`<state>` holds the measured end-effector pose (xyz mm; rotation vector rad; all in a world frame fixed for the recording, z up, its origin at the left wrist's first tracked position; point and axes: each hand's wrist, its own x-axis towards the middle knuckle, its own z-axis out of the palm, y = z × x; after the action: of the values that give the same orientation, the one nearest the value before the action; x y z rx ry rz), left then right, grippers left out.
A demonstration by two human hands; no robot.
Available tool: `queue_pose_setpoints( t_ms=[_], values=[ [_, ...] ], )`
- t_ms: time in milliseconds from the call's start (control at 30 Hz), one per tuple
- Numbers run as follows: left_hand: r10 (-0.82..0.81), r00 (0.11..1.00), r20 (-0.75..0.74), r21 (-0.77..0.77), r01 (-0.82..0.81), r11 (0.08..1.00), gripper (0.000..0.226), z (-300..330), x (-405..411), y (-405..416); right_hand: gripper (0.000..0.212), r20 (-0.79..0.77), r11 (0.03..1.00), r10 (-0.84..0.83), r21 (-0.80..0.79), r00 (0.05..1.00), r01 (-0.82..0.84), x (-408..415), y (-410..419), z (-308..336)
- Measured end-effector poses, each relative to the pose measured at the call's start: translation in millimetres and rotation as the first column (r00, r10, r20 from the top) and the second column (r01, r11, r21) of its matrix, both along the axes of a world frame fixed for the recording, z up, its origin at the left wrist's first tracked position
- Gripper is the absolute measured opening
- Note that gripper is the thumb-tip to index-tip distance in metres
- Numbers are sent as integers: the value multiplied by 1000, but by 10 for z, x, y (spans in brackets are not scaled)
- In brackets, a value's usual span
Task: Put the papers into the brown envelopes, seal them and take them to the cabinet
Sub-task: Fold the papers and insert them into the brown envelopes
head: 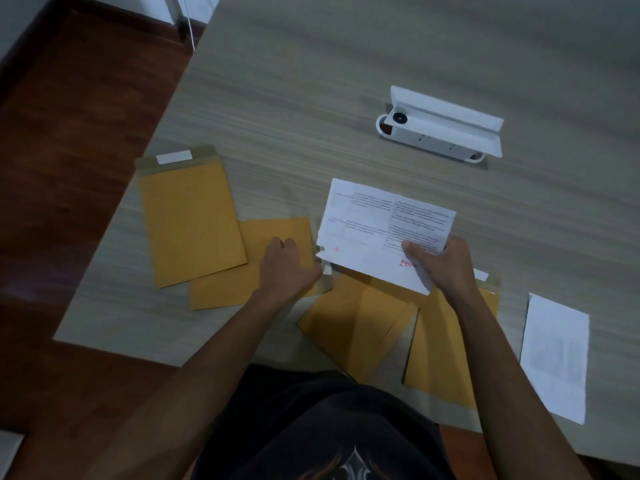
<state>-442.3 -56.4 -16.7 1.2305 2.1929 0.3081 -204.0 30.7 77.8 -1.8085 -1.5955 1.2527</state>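
Observation:
My right hand point(440, 265) grips a folded printed paper point(374, 226) and holds it tilted above the table. My left hand point(287, 268) rests on a brown envelope point(277, 237) lying sideways, fingers curled at its right end near a small white strip. Another brown envelope point(190, 220) with its flap open and a white adhesive strip lies to the left. More brown envelopes point(356, 327) lie overlapped near the table's front edge, partly under my right forearm. A second folded white paper point(554, 355) lies at the right.
A white box-like device with an open lid point(443, 128) sits farther back on the wood-grain table point(311, 81). The table's left edge runs diagonally, with dark red wooden floor point(69, 168) beyond it. My dark shirt fills the bottom of the view.

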Motion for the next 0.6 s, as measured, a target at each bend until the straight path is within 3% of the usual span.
queue_pose_setpoints(
  t_ms=[167,400,600],
  values=[
    [-49,989,-143,29,53,998,69,-42,52,-13,21,177,978,165,100,970,-185,-97,15,45],
    [-13,997,-77,46,17,999,54,-34,15,-34,24,316,941,260,128,912,-313,-251,63,79],
    [32,999,-6,39,-32,999,51,-8,-1,-38,30,338,928,308,100,889,-360,-318,77,98]
  ],
)
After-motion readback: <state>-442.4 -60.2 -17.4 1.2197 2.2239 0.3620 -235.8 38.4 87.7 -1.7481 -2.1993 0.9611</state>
